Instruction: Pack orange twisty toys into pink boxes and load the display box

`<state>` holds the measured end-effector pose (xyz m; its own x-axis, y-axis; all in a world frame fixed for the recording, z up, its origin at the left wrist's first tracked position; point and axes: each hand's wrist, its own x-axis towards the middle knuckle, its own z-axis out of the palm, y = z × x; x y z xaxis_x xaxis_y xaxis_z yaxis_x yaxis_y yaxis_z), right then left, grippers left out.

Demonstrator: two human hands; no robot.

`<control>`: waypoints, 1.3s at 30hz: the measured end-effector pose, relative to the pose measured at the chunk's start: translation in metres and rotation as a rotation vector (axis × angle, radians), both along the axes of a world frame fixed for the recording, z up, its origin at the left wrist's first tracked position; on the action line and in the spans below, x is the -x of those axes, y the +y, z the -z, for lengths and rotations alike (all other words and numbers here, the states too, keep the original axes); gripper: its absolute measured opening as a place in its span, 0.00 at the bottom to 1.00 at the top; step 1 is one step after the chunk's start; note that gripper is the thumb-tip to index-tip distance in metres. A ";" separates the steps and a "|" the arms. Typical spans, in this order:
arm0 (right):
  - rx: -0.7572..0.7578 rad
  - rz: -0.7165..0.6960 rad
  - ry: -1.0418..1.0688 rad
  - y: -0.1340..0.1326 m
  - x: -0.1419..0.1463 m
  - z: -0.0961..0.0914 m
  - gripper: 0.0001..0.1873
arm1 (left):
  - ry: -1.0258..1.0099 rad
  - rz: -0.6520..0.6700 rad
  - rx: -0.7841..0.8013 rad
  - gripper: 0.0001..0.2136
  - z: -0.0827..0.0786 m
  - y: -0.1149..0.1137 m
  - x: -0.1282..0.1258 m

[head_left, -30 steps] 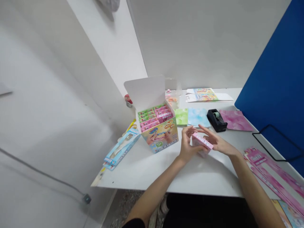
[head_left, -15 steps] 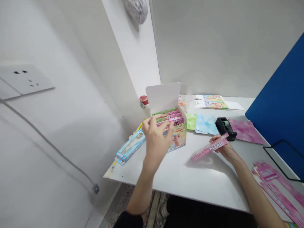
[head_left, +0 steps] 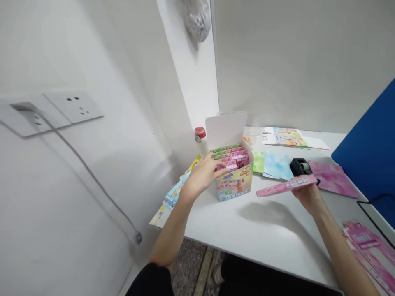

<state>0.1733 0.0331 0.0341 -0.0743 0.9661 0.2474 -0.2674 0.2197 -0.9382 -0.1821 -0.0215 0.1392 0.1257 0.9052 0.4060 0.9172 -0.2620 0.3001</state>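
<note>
A display carton with its white lid flap raised stands on the table, holding rows of slim green and pink boxes. My left hand is at the carton's left side, fingers stretched apart over its opening and touching the front pink boxes; whether any is pinched I cannot see. In my right hand is a slim pink box, held at its right end above the table and seen nearly edge-on.
Behind my right hand sits a black tape dispenser. Green and blue cards and a pink card lie nearby. Pink flat packaging is at the right; blue packages lie left. A red-capped bottle stands behind the carton.
My left hand has come down from in front of the carton to its opening. My right hand has turned the pink box nearer level. The view has shifted left.
</note>
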 end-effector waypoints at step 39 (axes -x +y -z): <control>-0.477 -0.423 -0.725 0.010 0.161 -0.165 0.17 | -0.346 0.024 0.246 0.17 -0.002 -0.014 0.000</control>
